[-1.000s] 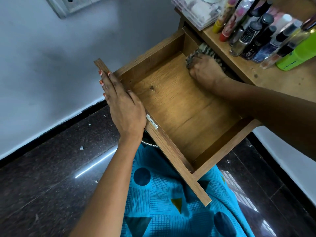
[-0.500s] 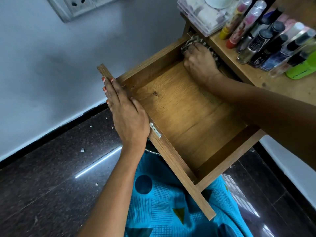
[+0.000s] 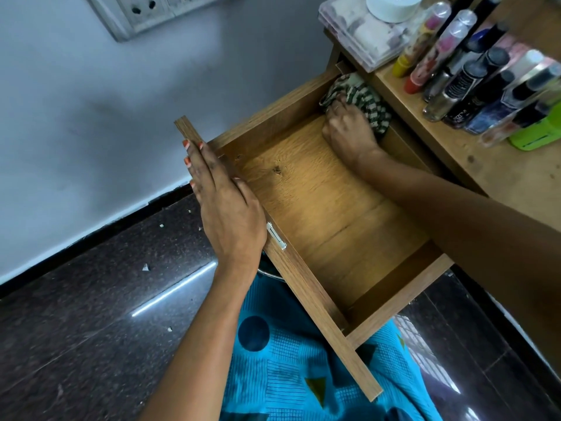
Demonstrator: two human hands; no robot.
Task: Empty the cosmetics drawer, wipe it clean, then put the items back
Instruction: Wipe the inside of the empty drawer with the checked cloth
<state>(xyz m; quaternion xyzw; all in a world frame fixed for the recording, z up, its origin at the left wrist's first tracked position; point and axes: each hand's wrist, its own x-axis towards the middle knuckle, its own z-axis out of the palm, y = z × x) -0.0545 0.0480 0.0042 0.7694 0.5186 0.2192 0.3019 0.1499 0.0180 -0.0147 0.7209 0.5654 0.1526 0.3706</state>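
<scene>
At the back corner of the pulled-out drawer [image 3: 318, 208], the right hand [image 3: 349, 132] grips a bunched striped cloth [image 3: 365, 95] and presses it against the wood. The left hand [image 3: 226, 205] lies flat, fingers straight, on the drawer's front panel. Emptying looks done: the bottles [image 3: 473, 77] stand on the surface [image 3: 501, 177] above. Wiping is under way, and returning the items has not yet begun.

Drawer [image 3: 318, 202] was warm brown, wood-grained. Cloth [image 3: 365, 94] at its 1 o'clock corner had green and cream stripes. Garment [image 3: 288, 375] at 6 o'clock was turquoise, grid-printed, with navy circles, olive triangles. Floor [image 3: 91, 329] was black, speckled. Wall [image 3: 91, 117] pale grey. Bottle [image 3: 534, 136] at 2 o'clock lime green. Fingernails [image 3: 186, 161] orange.
</scene>
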